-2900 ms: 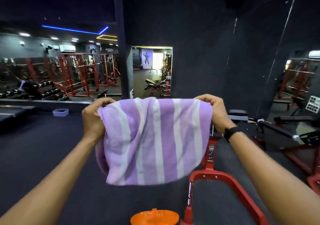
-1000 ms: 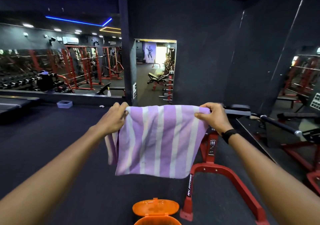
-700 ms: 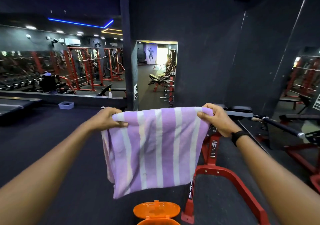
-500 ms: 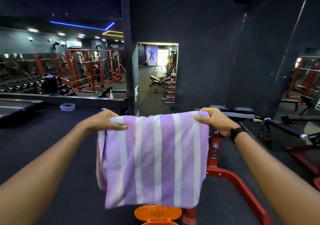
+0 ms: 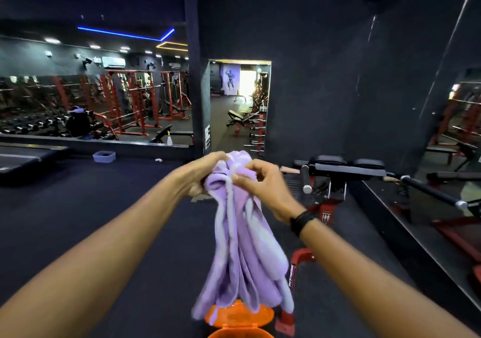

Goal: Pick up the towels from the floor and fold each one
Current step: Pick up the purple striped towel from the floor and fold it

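Note:
A purple towel with white stripes (image 5: 242, 254) hangs in front of me in loose vertical folds, gathered at its top edge. My left hand (image 5: 200, 175) grips the top of the towel from the left. Pressed close against it from the right, my right hand (image 5: 263, 184) pinches the same top edge; a black band circles that wrist. The towel's lower end dangles just above an orange bin (image 5: 240, 323).
A red-framed gym bench (image 5: 338, 173) stands to the right, with a bar (image 5: 432, 190) sticking out along the mirrored wall. Dark rubber floor (image 5: 78, 220) spreads to the left. A small grey tray (image 5: 104, 156) sits by the far mirror.
The towel was held spread wide between both hands. My hands have come together, and the towel now hangs bunched in narrow folds.

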A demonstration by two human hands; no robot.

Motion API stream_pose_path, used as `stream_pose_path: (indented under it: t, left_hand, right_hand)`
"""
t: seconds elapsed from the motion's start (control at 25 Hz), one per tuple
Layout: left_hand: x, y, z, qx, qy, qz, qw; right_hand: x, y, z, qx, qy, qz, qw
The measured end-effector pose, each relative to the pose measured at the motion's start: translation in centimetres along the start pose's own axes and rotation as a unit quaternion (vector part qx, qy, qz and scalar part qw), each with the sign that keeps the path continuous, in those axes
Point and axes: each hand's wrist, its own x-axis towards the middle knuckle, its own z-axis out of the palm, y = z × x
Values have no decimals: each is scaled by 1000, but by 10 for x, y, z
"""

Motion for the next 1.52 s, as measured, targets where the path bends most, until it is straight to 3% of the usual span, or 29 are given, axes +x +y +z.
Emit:
stream_pose_path:
  t: [0.08,0.16,0.24,0.36,0.4,0.52,0.64,0.8,0.92,1.0,1.12,1.2,1.4,1.52]
  left_hand:
    - [0,1,10,64,-26,6,998]
    - [1,-3,9,156,65,26,985]
    - [-1,-5,0,154,83,76,982]
    - [-15,1,-15,140,-21,171,975]
    - [-20,4,-19,142,-49,197,969]
    - [-26,18,-30,90,-113,260,955]
    - [-28,24,-36,43,-117,304,944]
    - [-27,13,-58,30,-47,298,953]
    - [-28,2,-83,74,13,252,965]
    - [-29,-8,-97,137,29,193,971]
    - [-26,-25,-113,206,42,103,972]
    - [-22,-34,-118,233,62,84,967]
    - [-16,-50,-126,317,152,124,928]
    - [-12,-66,-129,374,170,135,902]
  right_hand:
    - [-3,0,6,-7,-16,-26,1000]
    - [-6,2,2,-29,-88,-30,995]
    - [-10,-1,-10,24,-114,-32,993]
    - [-5,0,-39,82,102,-51,990]
    - [-3,1,-50,81,122,-45,988]
    - [-5,-2,-55,33,-5,-24,999]
    - [-7,0,-48,-37,-87,-18,995]
    - [-20,34,-51,-41,-206,98,973]
    - [-28,42,-55,61,-116,153,980]
    - [-23,36,-61,56,-97,144,983]
    - [-5,23,-68,-8,-146,142,979]
    - [9,12,-72,-67,-158,145,974]
    - [33,-1,-68,-194,-170,162,952]
    - [38,17,-62,-300,-169,196,918]
